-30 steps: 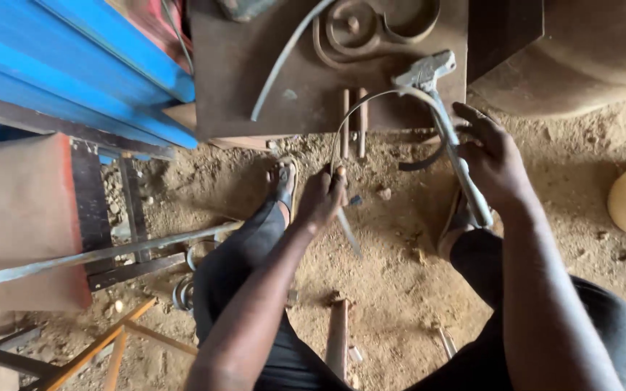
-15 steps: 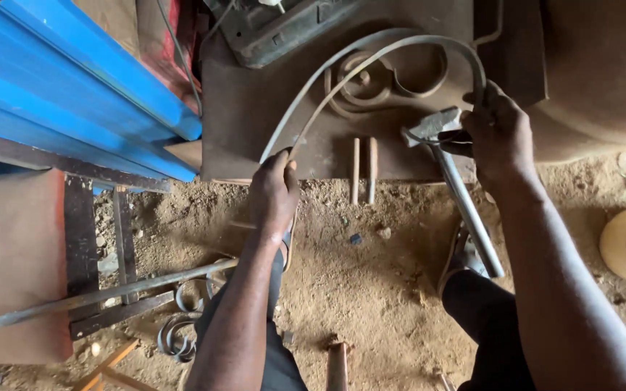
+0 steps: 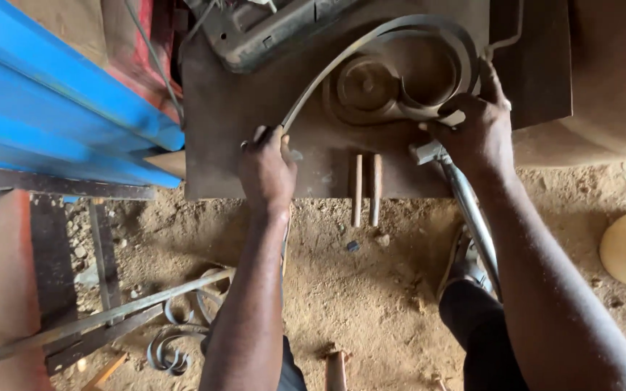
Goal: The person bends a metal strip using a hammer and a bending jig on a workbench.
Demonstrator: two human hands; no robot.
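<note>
So a long curved flat steel strip is being wrapped round the round scroll former on the rusty brown steel plate, and it looks like mid-bend. The strip's near end is clamped in a fully closed grip by the left hand near the plate's front edge. The grey metal bending lever is held tight by the right hand, right at the former. Next, the strip probably needs pulling tighter round the curve. Two small upright steel pegs sit at the front edge between the hands. Room is tight left, where blue painted metal beams overhang; sandy dirt floor stays open below.
</note>
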